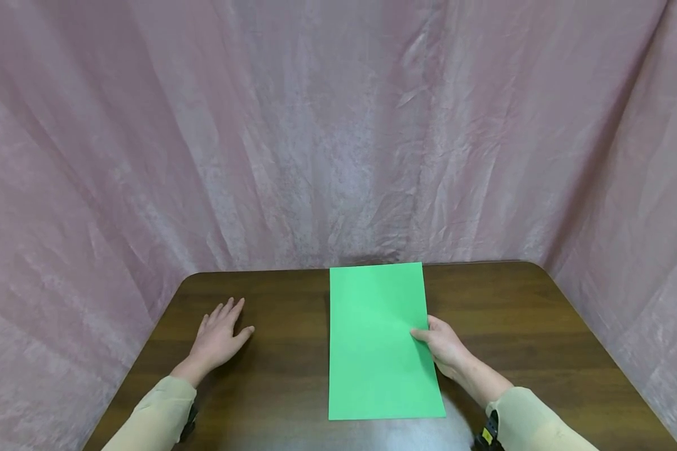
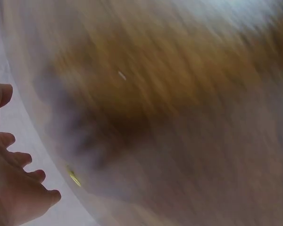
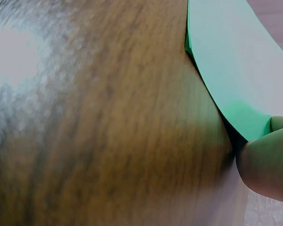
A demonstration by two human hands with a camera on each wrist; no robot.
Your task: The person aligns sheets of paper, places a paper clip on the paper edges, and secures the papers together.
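Observation:
A plain green sheet of paper lies lengthwise over the brown wooden table, right of the middle in the head view. My right hand pinches its right edge, thumb on top and the other fingers beneath. In the right wrist view the paper bends up from the wood at the pinched edge. My left hand is at the left side of the table, apart from the paper, with fingers spread and nothing held. The left wrist view shows that hand above the glossy surface, which is blurred there.
The brown wooden table has rounded far corners. Pink velvety curtains hang close behind its far edge and along both sides. Bright glare lies on the wood in the right wrist view.

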